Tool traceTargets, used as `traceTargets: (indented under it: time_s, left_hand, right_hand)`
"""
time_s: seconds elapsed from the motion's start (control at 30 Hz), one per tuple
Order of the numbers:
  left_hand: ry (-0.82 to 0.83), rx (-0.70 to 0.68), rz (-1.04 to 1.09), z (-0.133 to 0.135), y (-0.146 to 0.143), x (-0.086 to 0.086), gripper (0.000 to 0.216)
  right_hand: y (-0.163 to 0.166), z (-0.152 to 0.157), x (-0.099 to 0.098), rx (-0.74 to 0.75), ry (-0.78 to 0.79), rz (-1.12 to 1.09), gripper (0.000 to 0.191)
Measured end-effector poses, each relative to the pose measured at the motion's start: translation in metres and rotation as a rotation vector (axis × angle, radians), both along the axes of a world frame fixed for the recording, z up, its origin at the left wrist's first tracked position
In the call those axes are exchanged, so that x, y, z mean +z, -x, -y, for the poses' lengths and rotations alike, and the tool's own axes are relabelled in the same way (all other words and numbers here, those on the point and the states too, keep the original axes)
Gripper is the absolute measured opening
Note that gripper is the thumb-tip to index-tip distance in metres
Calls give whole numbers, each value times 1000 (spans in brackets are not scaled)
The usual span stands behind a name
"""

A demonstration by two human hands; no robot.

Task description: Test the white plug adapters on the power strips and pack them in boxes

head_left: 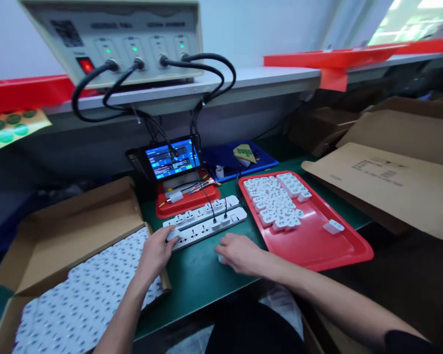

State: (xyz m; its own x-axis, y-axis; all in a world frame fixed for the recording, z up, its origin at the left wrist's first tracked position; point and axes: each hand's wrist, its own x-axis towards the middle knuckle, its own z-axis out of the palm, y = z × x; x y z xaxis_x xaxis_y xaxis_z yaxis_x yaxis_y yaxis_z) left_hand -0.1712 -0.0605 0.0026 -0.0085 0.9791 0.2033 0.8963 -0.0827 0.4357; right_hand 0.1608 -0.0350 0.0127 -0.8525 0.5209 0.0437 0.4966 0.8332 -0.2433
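My left hand (158,250) is closed on a white charger (174,235) at the left end of the front power strip (203,230). Whether that charger is seated in a socket, I cannot tell. Over the green table, my right hand (239,253) has its fingers pinched round a small white piece, probably another charger (220,257), mostly hidden by the fingers. Black cables run down to white plugs (220,223) in the front strip. A second power strip (195,214) lies just behind it. Many white chargers (276,201) crowd the red tray (317,250) at right.
An open cardboard box (77,231) packed with white chargers stands at left. Behind the strips are a lit screen (173,158), a small red tray (162,209) and a blue tray (221,156). A tester box (121,44) sits on the shelf. Cardboard (391,182) lies at right.
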Motion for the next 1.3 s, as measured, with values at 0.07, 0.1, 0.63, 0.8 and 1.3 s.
traceTargets:
  time_s: [0.07, 0.1, 0.63, 0.8, 1.3]
  left_hand:
    - [56, -25, -64, -1, -4, -1, 35]
    - [81, -34, -88, -1, -6, -1, 34]
    - [164, -65, -168, -5, -25, -11, 27]
    - [127, -74, -129, 0, -19, -12, 29]
    - [11, -132, 130, -61, -132, 1, 6]
  right_hand:
    - [25, -11, 13, -41, 30, -63, 25]
    - [38, -16, 17, -68, 29, -75, 28]
    - [114, -46, 3, -109, -20, 125, 32]
    - [79, -38, 15, -119, -60, -63, 40]
    - [-19, -109, -25, -305, 270, -507, 4]
